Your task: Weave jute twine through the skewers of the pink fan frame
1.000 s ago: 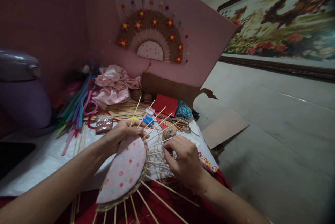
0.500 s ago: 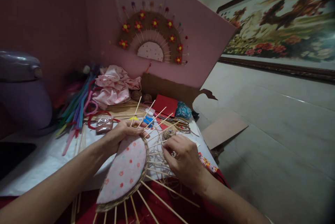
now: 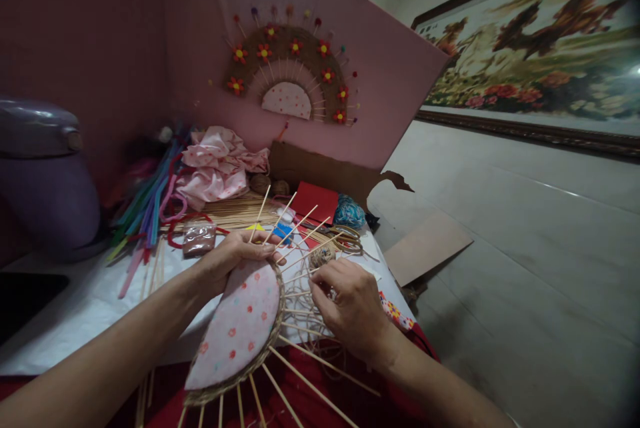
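Observation:
My left hand (image 3: 245, 256) grips the upper end of a half-circle fan (image 3: 245, 321), its thumb over the rim and fingers among the sticks. The fan's flat centre is pale pink cloth with small red flowers. Brown twine (image 3: 273, 337) is woven along its curved rim, and thin wooden sticks (image 3: 295, 365) spread outward from there. My right hand (image 3: 347, 305) is closed in a pinch beside the sticks on the right, seemingly on the twine; its fingertips partly hide what they hold. Loose twine loops (image 3: 305, 325) lie below it, and a twine ball (image 3: 321, 255) sits just behind.
Scissors (image 3: 349, 239), blue yarn (image 3: 350, 211), red sheets (image 3: 315, 201) and a stick bundle (image 3: 235, 208) lie behind. Pipe cleaners (image 3: 153, 198), crumpled pink cloth (image 3: 217, 165) and a purple appliance (image 3: 47, 188) stand left. A decorated half-circle fan (image 3: 290, 71) is on the pink board (image 3: 380, 75).

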`<act>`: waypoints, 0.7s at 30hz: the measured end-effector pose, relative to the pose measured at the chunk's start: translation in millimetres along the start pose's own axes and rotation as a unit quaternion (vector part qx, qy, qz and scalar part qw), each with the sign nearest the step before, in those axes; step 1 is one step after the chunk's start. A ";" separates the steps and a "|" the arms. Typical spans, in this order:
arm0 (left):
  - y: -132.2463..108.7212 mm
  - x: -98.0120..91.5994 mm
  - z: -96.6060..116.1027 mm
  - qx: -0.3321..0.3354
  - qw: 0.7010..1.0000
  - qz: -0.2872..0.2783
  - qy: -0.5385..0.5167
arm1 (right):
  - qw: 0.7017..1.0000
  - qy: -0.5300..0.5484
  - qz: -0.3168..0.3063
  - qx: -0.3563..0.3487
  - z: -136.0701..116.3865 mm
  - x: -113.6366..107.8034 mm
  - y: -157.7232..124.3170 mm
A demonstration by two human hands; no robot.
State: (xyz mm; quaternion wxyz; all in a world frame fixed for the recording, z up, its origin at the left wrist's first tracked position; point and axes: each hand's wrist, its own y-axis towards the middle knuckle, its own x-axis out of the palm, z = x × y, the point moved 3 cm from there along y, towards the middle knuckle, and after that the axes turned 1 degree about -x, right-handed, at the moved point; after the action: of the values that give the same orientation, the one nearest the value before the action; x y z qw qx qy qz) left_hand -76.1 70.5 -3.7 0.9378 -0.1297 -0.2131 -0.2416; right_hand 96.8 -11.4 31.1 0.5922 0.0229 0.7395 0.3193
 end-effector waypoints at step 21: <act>1.2 -2.1 -1.1 -0.008 1.000 0.002 -0.018 | 1.000 -0.005 0.002 0.004 -0.3 -0.4 -0.3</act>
State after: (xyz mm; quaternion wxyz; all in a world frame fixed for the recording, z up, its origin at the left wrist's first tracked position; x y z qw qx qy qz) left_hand -76.8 72.0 -5.8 0.9332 -0.1425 -0.2278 -0.2387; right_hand 96.7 -12.0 31.3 0.5955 0.0283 0.7375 0.3174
